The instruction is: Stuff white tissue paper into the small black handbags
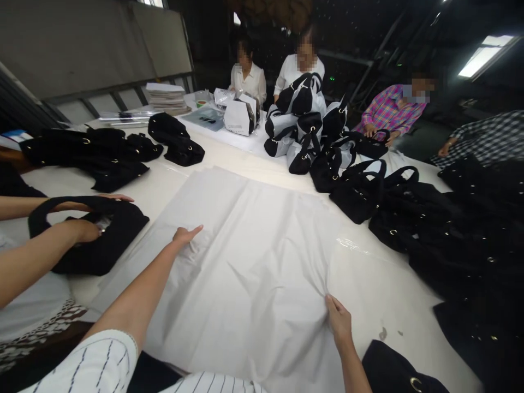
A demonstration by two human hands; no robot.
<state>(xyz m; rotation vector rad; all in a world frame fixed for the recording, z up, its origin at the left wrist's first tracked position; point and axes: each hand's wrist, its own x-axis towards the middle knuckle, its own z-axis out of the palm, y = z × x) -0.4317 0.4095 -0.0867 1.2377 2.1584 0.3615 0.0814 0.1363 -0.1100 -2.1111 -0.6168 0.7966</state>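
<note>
A large white tissue-like sheet (pixel 254 256) lies spread over the white table in front of me. My left hand (pixel 186 236) rests flat on its left part, fingers stretched out and holding nothing. My right hand (pixel 338 321) is at the sheet's right side, fingers closed in a pinch on a crease of the sheet, which puckers towards it. A black handbag (pixel 403 371) lies just right of my right forearm at the near edge.
At the left, a co-worker's two hands work in a black handbag (pixel 106 240). More black bags lie at the far left (pixel 94 153) and piled along the right (pixel 450 229); black-and-white bags (pixel 303 125) stand in the middle. Several people sit at the far side.
</note>
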